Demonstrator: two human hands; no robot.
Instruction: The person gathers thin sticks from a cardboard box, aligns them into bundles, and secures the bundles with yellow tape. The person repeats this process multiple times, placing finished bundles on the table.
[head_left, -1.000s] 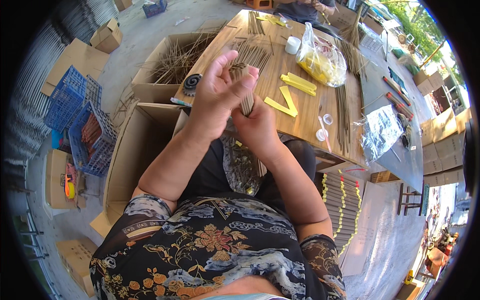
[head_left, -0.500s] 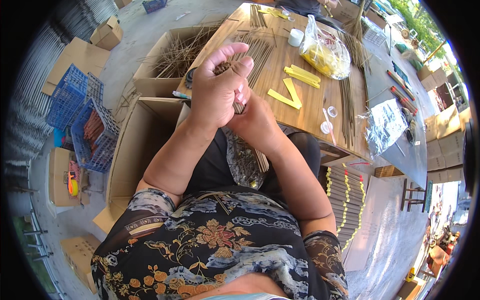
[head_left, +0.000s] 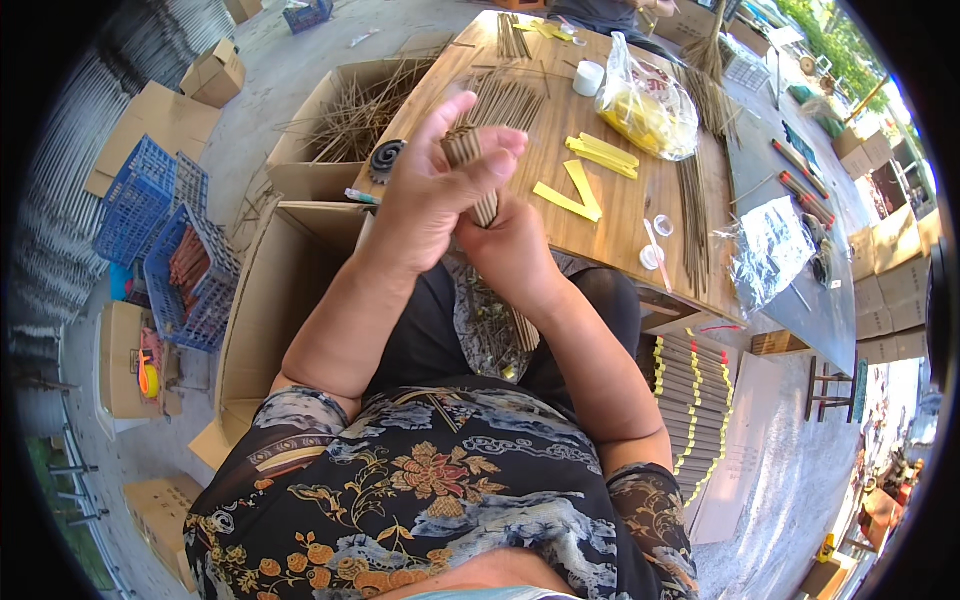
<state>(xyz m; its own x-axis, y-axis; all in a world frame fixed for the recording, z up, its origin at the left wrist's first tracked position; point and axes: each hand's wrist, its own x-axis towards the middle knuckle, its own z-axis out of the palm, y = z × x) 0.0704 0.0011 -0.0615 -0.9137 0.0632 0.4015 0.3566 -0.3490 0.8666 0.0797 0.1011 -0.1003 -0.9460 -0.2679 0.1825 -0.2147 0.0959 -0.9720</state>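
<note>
Above my lap, both hands are on one tight bundle of thin brown sticks (head_left: 462, 149) that look like incense sticks. Its upper end pokes up between the thumb and fingers of my left hand (head_left: 436, 195), which wraps it loosely. Lower down, my right hand (head_left: 512, 252) is closed round the same bundle. Below my right wrist, the ends of brown sticks (head_left: 524, 328) show over my lap. On the wooden table (head_left: 625, 225) just beyond lie loose brown sticks (head_left: 507, 103) and yellow paper strips (head_left: 603, 156).
A clear plastic bag of yellow strips (head_left: 648, 115), a white jar (head_left: 589, 78) and a black round object (head_left: 387, 160) are on the table. Left stand cardboard boxes (head_left: 290, 270) and blue crates (head_left: 185, 285). Banded bundles (head_left: 690, 410) lie low right. Another person (head_left: 605, 14) sits across.
My left hand's fingers have loosened and spread, so more of the bundle's upper end shows. My right hand has shifted slightly and keeps its grip. The black round object has come more into sight.
</note>
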